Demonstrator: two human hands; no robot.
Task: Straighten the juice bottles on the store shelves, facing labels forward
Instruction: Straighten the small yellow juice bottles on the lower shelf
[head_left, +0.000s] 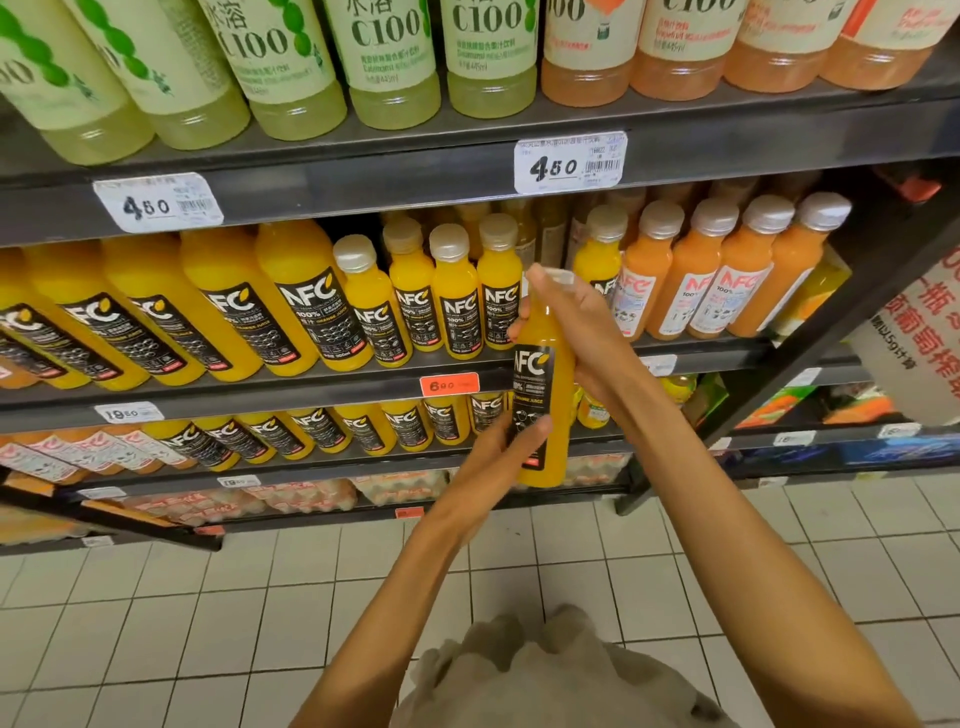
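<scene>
Head view showed both hands off the shelf with one small NFC orange juice bottle (540, 395) held upright between them, in front of the shelf edge. Nearest, the left hand (506, 457) gripped its lower body, thumb pressed across the black label; above it the right hand (563, 332) curled round the neck and shoulder, fingers over the cap. Its label faced the camera. Beyond the right hand lay a gap in the row of small orange juice bottles (457, 301) on the middle shelf (363, 387), with carrot-coloured NFC bottles (727, 280) further right. Judged risks: sliding the bottle into that gap could knock the close-packed neighbours over, or twist its label sideways as the hands released; a loose low grip might let it slip to the tiled floor (208, 623).
</scene>
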